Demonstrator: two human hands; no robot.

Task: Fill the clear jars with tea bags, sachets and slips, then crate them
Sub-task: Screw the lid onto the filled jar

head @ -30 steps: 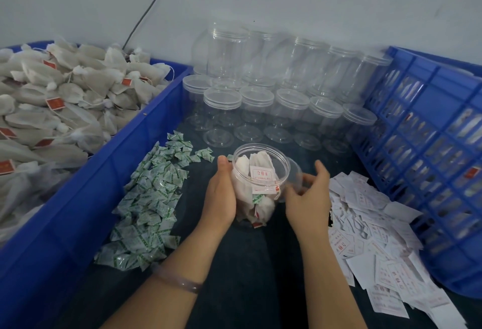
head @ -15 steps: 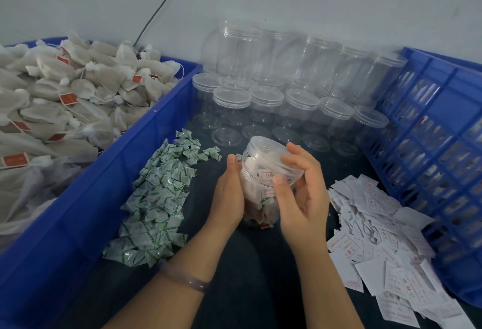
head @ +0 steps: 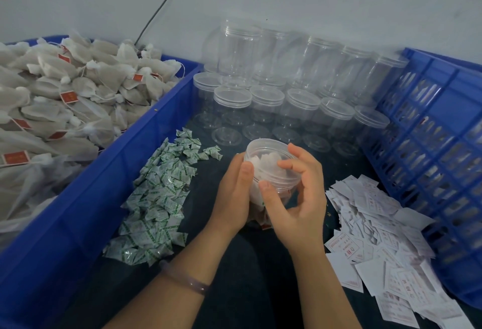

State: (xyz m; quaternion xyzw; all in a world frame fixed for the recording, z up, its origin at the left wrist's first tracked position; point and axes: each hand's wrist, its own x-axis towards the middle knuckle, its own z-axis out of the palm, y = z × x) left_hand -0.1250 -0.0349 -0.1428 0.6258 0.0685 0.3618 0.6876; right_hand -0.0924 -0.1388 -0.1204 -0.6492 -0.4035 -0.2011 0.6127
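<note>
Centrally, low over the dark bench [head: 247,284], the left grip [head: 234,193] wraps the filled jar [head: 257,174] to steady it. The right grip [head: 300,198] pinches its clear lid [head: 268,150], probably to screw it down. Sachets [head: 156,198] and slips [head: 378,237] flank it within reach. Empty jars [head: 302,104] wait behind, with the blue crate [head: 443,109] to the right.

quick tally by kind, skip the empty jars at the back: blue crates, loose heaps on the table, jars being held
blue crates: 2, solid crate and slatted crate
loose heaps: 2, sachets and slips
held jars: 1, jar
total: 5
</note>
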